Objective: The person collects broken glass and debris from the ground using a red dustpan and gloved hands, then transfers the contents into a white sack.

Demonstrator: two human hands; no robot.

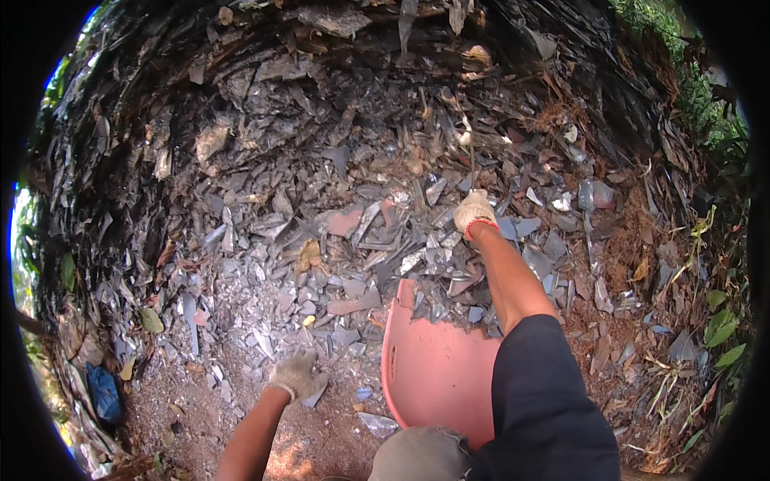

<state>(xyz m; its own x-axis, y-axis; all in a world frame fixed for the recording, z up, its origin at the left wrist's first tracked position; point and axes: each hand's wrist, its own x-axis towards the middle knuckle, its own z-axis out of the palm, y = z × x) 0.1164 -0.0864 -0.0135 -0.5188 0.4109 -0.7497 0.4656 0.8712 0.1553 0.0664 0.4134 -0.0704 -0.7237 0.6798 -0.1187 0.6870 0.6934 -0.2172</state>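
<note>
Gloved left hand (294, 374) pinches a flat grey shard (317, 391) just left of the pink basin (433, 377), while the farther right hand (473, 212), fingers curled, rests on the shard heap (377, 232) beyond its rim.

Bare dirt patch (241, 401) at lower left was pretty much open, pink plastic scoop (433, 377) blocked the lower middle, sharp grey slate shards (337, 240) covered everything ahead, steep dark wall of stacked shards (265, 72) closed off the far side, weeds (714, 321) crowded the right.
</note>
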